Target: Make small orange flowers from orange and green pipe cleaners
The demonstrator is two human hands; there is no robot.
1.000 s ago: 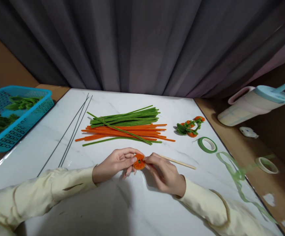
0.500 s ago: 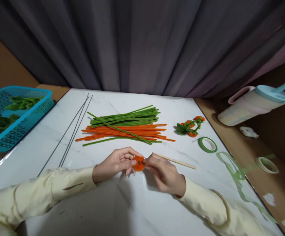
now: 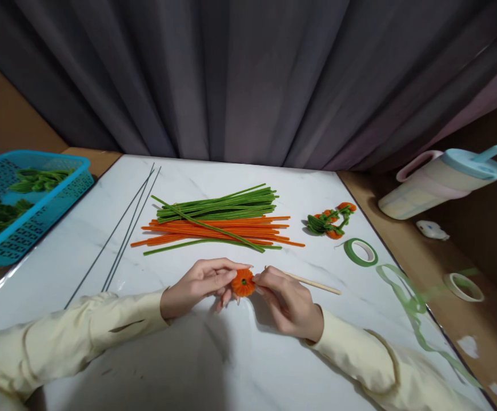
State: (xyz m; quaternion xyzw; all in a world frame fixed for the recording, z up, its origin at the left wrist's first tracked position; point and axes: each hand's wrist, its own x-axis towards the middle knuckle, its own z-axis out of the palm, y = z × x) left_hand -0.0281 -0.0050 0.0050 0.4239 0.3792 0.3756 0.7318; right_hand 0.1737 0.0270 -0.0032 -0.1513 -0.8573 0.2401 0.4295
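Observation:
A small, round orange piece with a ribbed, fuzzy surface and a green centre (image 3: 243,283), like a little pipe-cleaner pumpkin, is held between both hands just above the white table. My left hand (image 3: 203,285) grips its left side between thumb and fingers. On its right side, my right hand (image 3: 286,299) pinches the edge with thumb and forefinger. Behind my right hand lies a thin wooden stick (image 3: 317,283), its left end partly hidden. Beyond the hands rest orange pipe cleaners (image 3: 218,229) and a bundle of green pipe cleaners (image 3: 223,204).
Thin dark wires (image 3: 124,234) lie at the left, near a blue basket (image 3: 86,168) holding green pieces. At the right are an orange-and-green pipe-cleaner cluster (image 3: 332,220), a green tape roll (image 3: 353,260), loose green tape (image 3: 415,319), a white ring (image 3: 449,282) and a tumbler (image 3: 428,191).
The orange piece is turned slightly, showing more of its round face. My left thumb has drawn back a little to its edge. Both hands stay in nearly the same place.

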